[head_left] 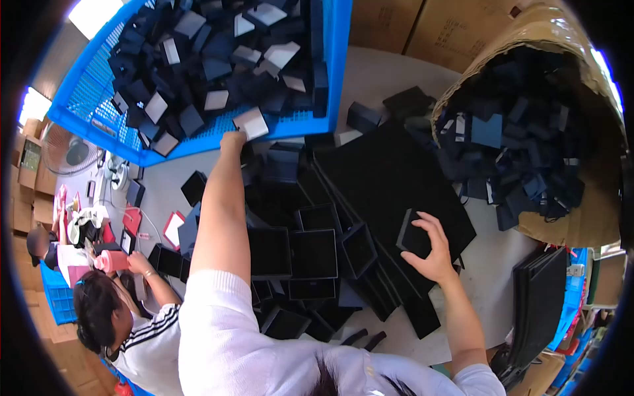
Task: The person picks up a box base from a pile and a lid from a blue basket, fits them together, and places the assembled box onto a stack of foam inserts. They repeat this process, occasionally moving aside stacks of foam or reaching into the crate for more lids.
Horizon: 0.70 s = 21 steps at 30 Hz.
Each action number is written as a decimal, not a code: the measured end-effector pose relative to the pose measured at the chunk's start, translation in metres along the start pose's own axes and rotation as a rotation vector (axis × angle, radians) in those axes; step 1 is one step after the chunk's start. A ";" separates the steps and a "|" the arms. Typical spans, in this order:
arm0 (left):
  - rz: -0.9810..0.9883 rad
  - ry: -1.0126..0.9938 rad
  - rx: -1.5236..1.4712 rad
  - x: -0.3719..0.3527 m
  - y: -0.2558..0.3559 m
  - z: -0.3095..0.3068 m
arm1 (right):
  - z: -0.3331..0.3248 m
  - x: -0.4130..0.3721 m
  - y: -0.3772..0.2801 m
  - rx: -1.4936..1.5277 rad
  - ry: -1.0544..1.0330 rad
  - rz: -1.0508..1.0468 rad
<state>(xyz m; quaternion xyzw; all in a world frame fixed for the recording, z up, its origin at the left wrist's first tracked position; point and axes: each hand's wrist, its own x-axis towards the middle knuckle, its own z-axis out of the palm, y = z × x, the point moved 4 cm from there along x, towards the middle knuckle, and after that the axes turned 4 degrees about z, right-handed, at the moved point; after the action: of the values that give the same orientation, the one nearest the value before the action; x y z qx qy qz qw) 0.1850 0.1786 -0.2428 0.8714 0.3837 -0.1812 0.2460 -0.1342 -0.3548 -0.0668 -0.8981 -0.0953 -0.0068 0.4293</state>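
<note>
The white sleeve (221, 310) lay nearest. The left hand (231, 140) met a white-faced box (251, 123) at the blue plastic crate (340, 66), its grip unclear; the right hand (432, 257) pinched a black block (411, 231) above black sheets (396, 178), where even edge pressure seemed best.

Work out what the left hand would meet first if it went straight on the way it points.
Beyond the pale-faced box it seems to hold, the left hand would probably meet dark boxes piled in the blue crate, though this view leaves depth unclear.
</note>
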 end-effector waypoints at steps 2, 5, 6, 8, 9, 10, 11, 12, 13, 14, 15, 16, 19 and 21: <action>0.048 0.126 -0.127 -0.044 0.005 -0.015 | 0.002 0.001 -0.018 0.016 0.013 -0.057; 0.148 0.314 -0.032 -0.060 0.009 -0.025 | -0.004 -0.007 -0.034 0.021 0.008 -0.076; 0.175 0.270 -0.010 -0.052 0.011 -0.026 | -0.008 -0.011 -0.033 0.000 0.022 -0.058; 0.249 0.297 -0.002 -0.046 0.019 -0.028 | -0.012 -0.018 -0.023 -0.012 0.040 -0.013; 0.325 0.318 0.016 -0.044 0.024 -0.027 | -0.012 -0.022 -0.019 -0.014 0.034 -0.018; 0.321 0.321 0.010 -0.047 0.028 -0.026 | -0.012 -0.025 -0.013 -0.022 0.050 0.008; 0.325 0.346 0.034 -0.051 0.033 -0.024 | -0.011 -0.026 -0.009 -0.030 0.068 0.037; 0.332 0.368 0.059 -0.051 0.038 -0.020 | -0.009 -0.026 -0.008 -0.029 0.075 0.046; 0.338 0.363 0.054 -0.046 0.042 -0.017 | -0.007 -0.022 -0.007 -0.037 0.079 0.048; 0.350 0.263 0.107 -0.040 0.044 -0.009 | -0.005 -0.018 -0.007 -0.025 0.080 0.048; 0.359 0.159 0.166 -0.036 0.042 0.002 | -0.002 -0.017 -0.008 -0.011 0.078 0.055; 0.357 0.143 0.176 -0.041 0.042 0.006 | -0.001 -0.013 -0.011 -0.015 0.072 0.045; 0.695 0.291 0.341 -0.066 0.053 -0.005 | 0.000 -0.002 -0.022 -0.010 0.084 -0.010; 0.813 0.301 0.228 -0.099 0.062 -0.036 | 0.002 0.001 -0.025 0.014 0.153 -0.026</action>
<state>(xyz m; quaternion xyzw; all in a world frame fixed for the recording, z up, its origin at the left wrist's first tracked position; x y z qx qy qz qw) 0.1731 0.1059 -0.1461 0.9897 0.0193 0.0181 0.1410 -0.1378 -0.3380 -0.0488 -0.8905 -0.0741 -0.0804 0.4416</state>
